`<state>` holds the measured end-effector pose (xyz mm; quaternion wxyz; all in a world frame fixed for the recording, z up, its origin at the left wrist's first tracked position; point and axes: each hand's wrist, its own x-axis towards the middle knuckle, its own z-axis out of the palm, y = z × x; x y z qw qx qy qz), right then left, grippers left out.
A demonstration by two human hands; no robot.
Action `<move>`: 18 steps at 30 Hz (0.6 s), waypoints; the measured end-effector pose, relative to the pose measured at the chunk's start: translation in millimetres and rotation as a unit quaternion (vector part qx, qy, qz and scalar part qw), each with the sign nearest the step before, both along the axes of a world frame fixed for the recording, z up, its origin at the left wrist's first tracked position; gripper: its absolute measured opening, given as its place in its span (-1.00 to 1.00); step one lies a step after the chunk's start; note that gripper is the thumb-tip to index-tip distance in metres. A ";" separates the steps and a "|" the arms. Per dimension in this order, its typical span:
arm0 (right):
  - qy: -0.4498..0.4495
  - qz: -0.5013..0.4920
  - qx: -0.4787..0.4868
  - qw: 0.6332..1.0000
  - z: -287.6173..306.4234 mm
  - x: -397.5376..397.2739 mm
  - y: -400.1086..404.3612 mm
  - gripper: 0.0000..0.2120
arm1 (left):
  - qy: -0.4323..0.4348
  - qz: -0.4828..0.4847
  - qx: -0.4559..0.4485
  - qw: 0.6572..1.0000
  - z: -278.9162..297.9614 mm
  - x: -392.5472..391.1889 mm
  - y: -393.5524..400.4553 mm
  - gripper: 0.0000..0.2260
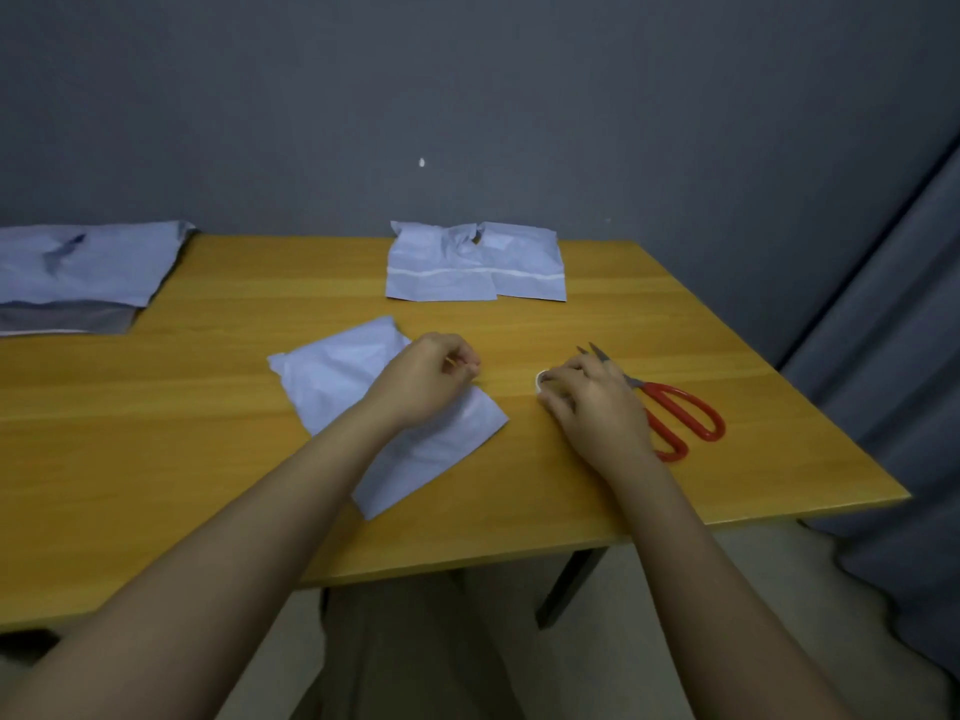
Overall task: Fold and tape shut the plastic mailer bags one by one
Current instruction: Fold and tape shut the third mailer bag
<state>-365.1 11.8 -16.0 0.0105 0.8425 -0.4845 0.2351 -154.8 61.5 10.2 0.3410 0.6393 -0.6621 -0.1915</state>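
1. We see a wooden table (208, 449) set against a dark grey wall (467, 96), with a grey curtain (893, 356) hanging at the right.
2. A folded white mailer bag (332, 376) lies flat on the table, in front of us and slightly left of centre, turned at an angle to the table edge.
3. Our left hand (426, 379) hovers over the right upper part of that bag, its fingers curled with the tips drawn together as in a pinch; what they pinch is too small for us to make out.
4. Our right hand (587, 402) rests on the table just right of the bag, fingers curled over a small white tape roll (540, 379), of which only the left edge shows.
5. Red-handled scissors (680, 413) lie just beside the right hand, on its right, blades pointing away from us and partly hidden by the fingers.
6. Two more mailer bags (472, 267) lie side by side and overlapping at the far edge of the table, each crossed by a white strip.
7. A pile of larger mailer bags (78, 272) sits at the far left corner.
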 end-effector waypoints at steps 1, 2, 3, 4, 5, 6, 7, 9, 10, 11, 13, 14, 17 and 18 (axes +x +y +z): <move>-0.014 0.014 -0.039 0.999 2.3 8.1 5.5 -0.79 | -0.016 0.010 -0.005 1.000 -3.2 12.3 8.9 -0.91; -0.032 0.039 -0.069 0.996 4.9 18.0 11.7 -0.80 | -0.030 0.022 -0.011 0.999 -8.0 25.0 17.7 -0.92; -0.046 0.073 -0.082 0.993 7.7 28.7 18.4 -0.80 | -0.040 0.037 -0.009 0.998 -11.6 36.5 28.1 -0.92; -0.054 0.111 -0.072 0.990 10.3 40.4 25.2 -0.80 | -0.049 0.053 -0.004 0.997 -14.9 47.3 39.3 -0.88; -0.058 0.149 -0.051 0.986 12.2 52.0 32.1 -0.79 | -0.057 0.069 0.002 0.996 -17.4 56.7 50.8 -0.80; -0.061 0.180 -0.027 0.981 13.1 62.7 38.5 -0.77 | -0.067 0.082 0.006 0.994 -19.8 65.0 62.0 -0.72; -0.063 0.203 -0.005 0.977 12.7 71.7 43.8 -0.76 | -0.080 0.092 0.010 0.992 -21.7 71.7 73.4 -0.69; -0.059 0.236 0.028 0.970 8.8 86.5 52.5 -0.76 | -0.109 0.110 0.015 0.988 -26.0 81.6 95.2 -0.71; -0.059 0.248 0.040 0.966 6.3 92.4 56.1 -0.75 | -0.122 0.118 0.009 0.985 -28.6 85.0 104.8 -0.70; -0.058 0.261 0.051 0.962 4.2 97.4 59.5 -0.74 | -0.133 0.126 0.002 0.983 -30.6 86.2 113.8 -0.66; -0.058 0.280 0.081 0.955 1.3 105.7 66.0 -0.72 | -0.155 0.131 -0.011 0.979 -34.0 83.9 127.1 -0.54; -0.056 0.285 0.099 0.952 0.9 108.6 69.6 -0.71 | -0.164 0.130 -0.012 0.978 -35.9 81.3 131.2 -0.50; -0.033 0.293 0.148 0.944 -1.8 113.4 77.8 -0.67 | -0.173 0.129 -0.011 0.976 -39.3 75.0 133.6 -0.43; -0.024 0.295 0.161 0.942 -3.0 113.8 78.8 -0.65 | -0.175 0.131 -0.014 0.976 -39.2 74.3 132.5 -0.44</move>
